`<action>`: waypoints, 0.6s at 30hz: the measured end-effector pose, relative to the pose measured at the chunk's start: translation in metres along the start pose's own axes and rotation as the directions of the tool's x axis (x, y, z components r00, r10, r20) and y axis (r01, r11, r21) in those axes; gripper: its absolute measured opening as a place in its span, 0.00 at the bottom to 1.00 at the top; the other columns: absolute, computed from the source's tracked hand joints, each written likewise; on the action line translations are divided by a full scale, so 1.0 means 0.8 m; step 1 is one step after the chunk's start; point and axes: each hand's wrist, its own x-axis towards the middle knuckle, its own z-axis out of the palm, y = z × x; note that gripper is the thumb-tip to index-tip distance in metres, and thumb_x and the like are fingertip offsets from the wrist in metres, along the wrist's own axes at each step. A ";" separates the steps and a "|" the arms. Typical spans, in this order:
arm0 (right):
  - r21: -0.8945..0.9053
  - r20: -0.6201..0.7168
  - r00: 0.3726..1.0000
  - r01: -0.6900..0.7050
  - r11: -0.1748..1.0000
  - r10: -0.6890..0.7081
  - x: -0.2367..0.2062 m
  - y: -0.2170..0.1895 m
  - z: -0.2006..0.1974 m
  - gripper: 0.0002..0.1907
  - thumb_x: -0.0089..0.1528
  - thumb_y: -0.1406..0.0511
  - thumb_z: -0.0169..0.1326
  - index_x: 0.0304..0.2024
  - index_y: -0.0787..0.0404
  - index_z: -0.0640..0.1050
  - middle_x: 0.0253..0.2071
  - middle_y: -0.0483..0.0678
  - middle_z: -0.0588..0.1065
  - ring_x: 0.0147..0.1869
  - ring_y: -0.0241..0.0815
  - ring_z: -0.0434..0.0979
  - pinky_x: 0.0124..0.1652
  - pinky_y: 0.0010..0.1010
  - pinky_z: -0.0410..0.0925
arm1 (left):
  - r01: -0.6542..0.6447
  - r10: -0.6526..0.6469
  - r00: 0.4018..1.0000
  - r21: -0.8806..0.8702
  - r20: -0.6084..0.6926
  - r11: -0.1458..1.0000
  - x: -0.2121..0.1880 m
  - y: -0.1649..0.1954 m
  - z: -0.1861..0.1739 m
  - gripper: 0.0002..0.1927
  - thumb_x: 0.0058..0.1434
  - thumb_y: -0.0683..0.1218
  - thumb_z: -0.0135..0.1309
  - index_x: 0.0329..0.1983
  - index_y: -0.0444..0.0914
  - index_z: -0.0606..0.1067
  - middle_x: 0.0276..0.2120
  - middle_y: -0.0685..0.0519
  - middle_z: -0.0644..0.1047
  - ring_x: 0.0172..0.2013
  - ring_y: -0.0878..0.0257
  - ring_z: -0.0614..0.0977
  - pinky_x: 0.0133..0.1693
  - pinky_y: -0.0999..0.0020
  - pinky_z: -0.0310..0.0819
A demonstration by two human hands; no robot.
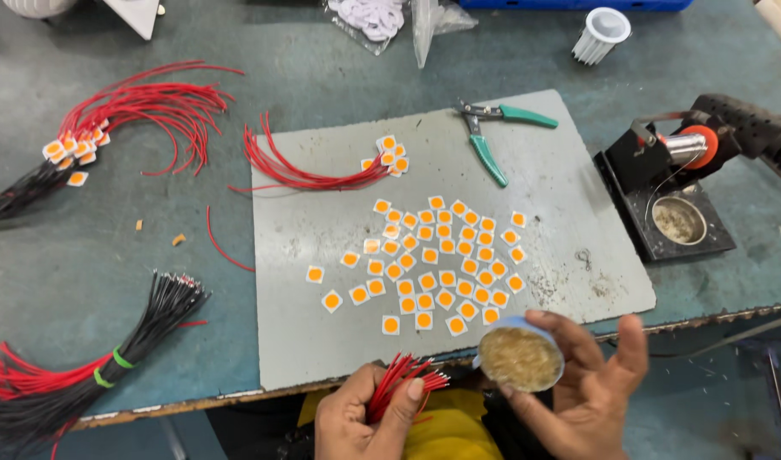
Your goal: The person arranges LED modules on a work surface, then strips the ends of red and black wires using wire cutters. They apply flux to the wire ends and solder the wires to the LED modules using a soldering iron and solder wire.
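Currently left hand (356, 417) clamps thin red wires (399, 379) near their tips; light, floppy, best bunched low. Right hand (591, 392) grips small round tin (520, 358), rigid, by its rim, above surface (84, 264) edge.

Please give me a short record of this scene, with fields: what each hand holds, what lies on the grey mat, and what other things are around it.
left hand: grips a bunch of red wires
right hand: holds a small round tin of pale, grainy stuff
mat: many square chips, red wires with chips, green cutters
right of mat: solder stand
left of mat: black wire bundle, more red wires
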 end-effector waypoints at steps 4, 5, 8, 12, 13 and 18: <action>0.024 -0.013 0.996 -0.089 0.996 0.090 -0.007 0.006 0.011 0.67 0.49 0.83 0.60 0.75 0.35 0.38 0.65 0.65 0.66 0.68 0.52 0.72 0.54 0.45 0.77 | -0.066 0.065 0.998 0.077 0.010 0.995 0.008 -0.017 -0.005 0.09 0.54 0.46 0.66 0.31 0.35 0.84 0.19 0.55 0.82 0.23 0.74 0.78 0.30 0.77 0.73; 0.034 -0.022 0.995 -0.098 0.995 0.099 -0.008 0.007 0.013 0.67 0.49 0.83 0.60 0.75 0.36 0.38 0.65 0.65 0.67 0.66 0.53 0.73 0.54 0.45 0.77 | -0.080 0.080 0.997 0.074 0.013 0.994 0.010 -0.022 -0.005 0.09 0.55 0.46 0.66 0.29 0.34 0.83 0.18 0.55 0.81 0.22 0.74 0.76 0.29 0.76 0.72; 0.021 0.027 0.996 -0.091 0.996 0.091 -0.008 0.013 0.012 0.67 0.50 0.83 0.61 0.75 0.35 0.38 0.65 0.65 0.67 0.65 0.52 0.75 0.55 0.45 0.76 | -0.104 0.104 0.995 0.063 0.014 0.993 0.013 -0.036 -0.004 0.10 0.55 0.45 0.67 0.25 0.34 0.82 0.16 0.58 0.77 0.20 0.75 0.72 0.26 0.77 0.68; 0.002 0.101 0.992 -0.079 0.997 0.079 -0.006 0.020 0.005 0.68 0.51 0.83 0.62 0.75 0.35 0.35 0.65 0.66 0.66 0.65 0.52 0.75 0.56 0.45 0.77 | -0.038 0.038 0.999 0.083 -0.003 0.996 0.017 -0.045 -0.003 0.12 0.53 0.44 0.69 0.20 0.34 0.79 0.12 0.60 0.73 0.17 0.76 0.66 0.22 0.76 0.59; -0.015 0.106 0.992 -0.074 0.997 0.075 -0.004 0.021 0.003 0.68 0.51 0.83 0.62 0.75 0.36 0.35 0.65 0.66 0.66 0.65 0.53 0.75 0.56 0.45 0.77 | -0.054 0.054 0.999 0.087 0.000 0.995 0.018 -0.046 -0.003 0.12 0.53 0.44 0.69 0.20 0.34 0.79 0.12 0.60 0.72 0.16 0.76 0.66 0.21 0.77 0.58; -0.049 0.157 0.985 -0.062 0.997 0.069 -0.003 0.028 -0.001 0.68 0.50 0.82 0.61 0.75 0.36 0.34 0.65 0.67 0.66 0.66 0.53 0.75 0.56 0.45 0.77 | -0.091 0.090 0.996 0.079 0.014 0.993 0.022 -0.050 -0.003 0.12 0.51 0.42 0.70 0.19 0.35 0.78 0.10 0.62 0.70 0.15 0.77 0.64 0.19 0.77 0.55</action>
